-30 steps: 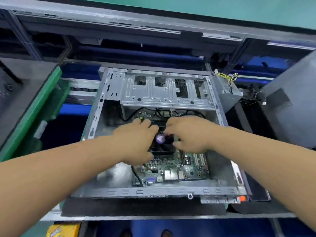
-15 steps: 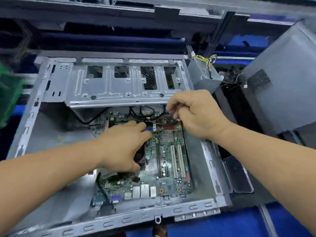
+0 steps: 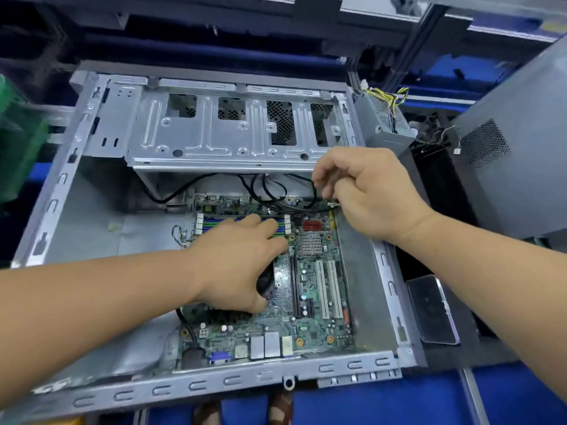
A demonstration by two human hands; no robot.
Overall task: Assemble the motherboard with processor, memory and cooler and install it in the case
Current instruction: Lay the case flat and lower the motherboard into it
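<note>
Board: the green rectangular motherboard (image 3: pixel 310 289) lay flat on the floor of the open grey sheet-metal computer case (image 3: pixel 92 228), in its right half, long axis running from the near rear wall toward the drive cage.
Ports: its silver and blue rear connectors (image 3: pixel 264 345) sat against the near case wall.
Cooler: the black cooler (image 3: pixel 266 285) sat on the board's left part, mostly hidden under the left hand.
Left hand: the left hand (image 3: pixel 239 265) lay palm-down over the cooler, fingers fairly straight and reaching to the blue and green memory slots (image 3: pixel 214 223), thumb at the cooler's near edge; it seemed to press rather than clutch.
Right hand: the right hand (image 3: pixel 365 191) hovered over the board's far right corner, fingers curled, pinching the thin black cables (image 3: pixel 276 194).
Key relation: the cables looped across the board's far edge, just left of and below the right hand, which was the nearer one; judged from this, they must be lifted away or plugged there.
In the way: the perforated grey metal drive cage (image 3: pixel 233 130) overhung the far edge, crowding access.
Around: a grey power supply with yellow wires (image 3: pixel 383 118) stood beyond the case's right corner; a grey side panel (image 3: pixel 515 167) leaned at right; a dark glossy phone-like slab (image 3: pixel 432 308) lay beside the case.
</note>
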